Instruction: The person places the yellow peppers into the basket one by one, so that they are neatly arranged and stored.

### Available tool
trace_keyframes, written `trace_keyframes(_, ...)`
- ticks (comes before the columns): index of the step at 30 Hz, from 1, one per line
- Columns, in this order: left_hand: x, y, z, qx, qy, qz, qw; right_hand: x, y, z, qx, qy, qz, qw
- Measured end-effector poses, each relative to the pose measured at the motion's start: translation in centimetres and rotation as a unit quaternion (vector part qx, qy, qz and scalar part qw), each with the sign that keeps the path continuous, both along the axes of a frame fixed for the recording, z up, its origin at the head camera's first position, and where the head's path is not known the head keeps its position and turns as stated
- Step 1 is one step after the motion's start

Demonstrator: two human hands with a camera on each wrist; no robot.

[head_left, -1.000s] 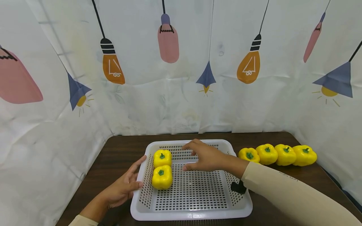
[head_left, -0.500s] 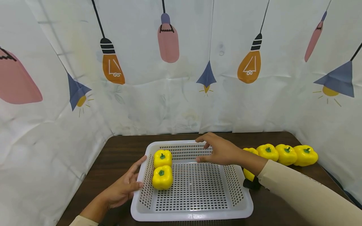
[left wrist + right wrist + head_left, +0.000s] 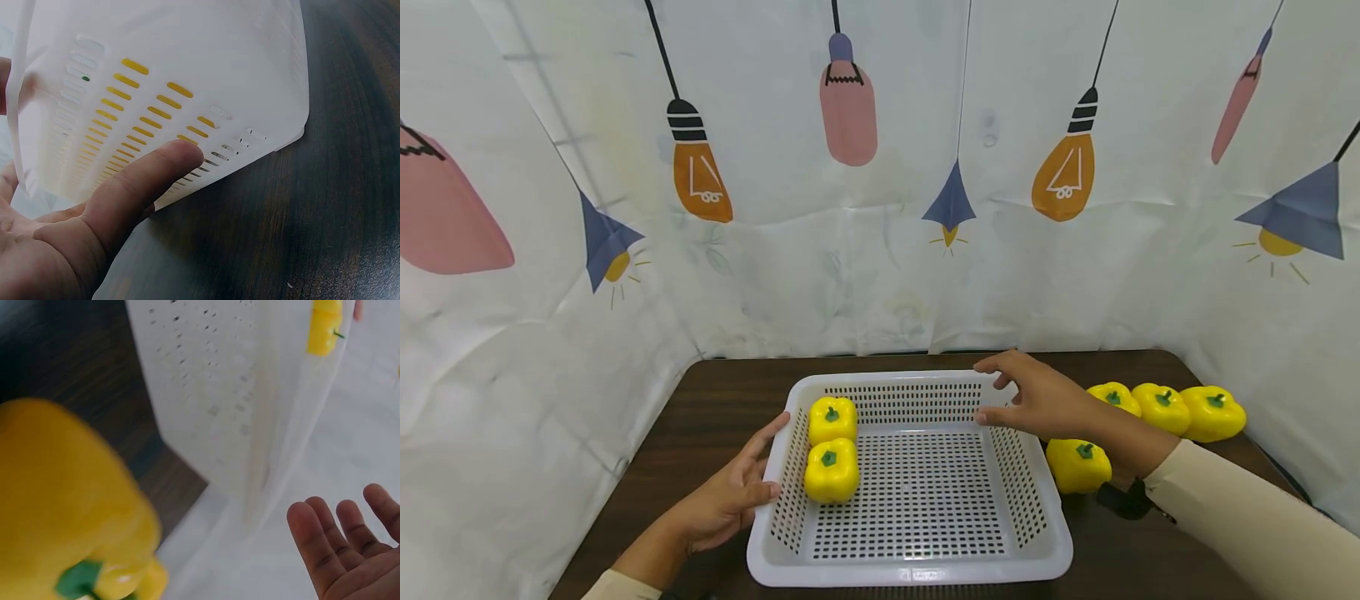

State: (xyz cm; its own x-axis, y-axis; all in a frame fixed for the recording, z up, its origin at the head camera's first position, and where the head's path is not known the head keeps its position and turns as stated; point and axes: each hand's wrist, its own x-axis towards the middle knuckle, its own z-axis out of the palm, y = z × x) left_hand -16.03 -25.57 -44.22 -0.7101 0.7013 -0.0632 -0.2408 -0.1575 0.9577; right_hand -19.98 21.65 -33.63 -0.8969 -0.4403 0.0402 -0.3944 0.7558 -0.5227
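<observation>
A white perforated plastic basket (image 3: pixel 910 575) sits on the table. Along its left side, two yellow bell peppers (image 3: pixel 832 472) with green stems stand one behind the other. My left hand (image 3: pixel 726 502) is at the basket's left side, thumb against the outer wall and a fingertip at the rim; in the left wrist view the thumb (image 3: pixel 147 172) lies stretched over the slots. Over the back right corner hovers my right hand (image 3: pixel 1037 396), fingers loosely spread and holding nothing. Just right of the basket, a yellow bell pepper (image 3: pixel 1078 467) lies close below the right forearm.
More yellow bell peppers (image 3: pixel 1212 414) line up at the table's back right, partly hidden by the right forearm. The dark wooden table (image 3: pixel 730 400) ends at a white curtain (image 3: pixel 865 283) printed with lamps.
My empty right hand has moved right, from over the basket's middle to its back right corner. The pepper beside the basket has come into view. My left hand has stayed put.
</observation>
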Motion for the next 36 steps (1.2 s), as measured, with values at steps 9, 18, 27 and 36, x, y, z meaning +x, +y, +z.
trace_keyframes(9, 0.2, 0.1, 0.0, 0.003, -0.001, 0.001, 1.0000, 0.7, 4.0, -1.1, -0.028, 0.007, -0.008, 0.9996)
trace_keyframes(18, 0.3, 0.2, 0.1, 0.012, 0.002, -0.002, 0.9999, 1.9, 7.3, -1.7, -0.025, 0.023, -0.017, 0.9993)
trace_keyframes(27, 0.2, 0.2, 0.0, 0.009, 0.003, 0.001, 1.0000, 2.9, 10.6, -2.8, -0.042, 0.002, -0.023, 0.9988)
trace_keyframes(36, 0.2, 0.2, 0.3, 0.003, 0.000, 0.006, 1.0000, 3.9, 12.7, -4.0, -0.047, -0.059, -0.031, 0.9967)
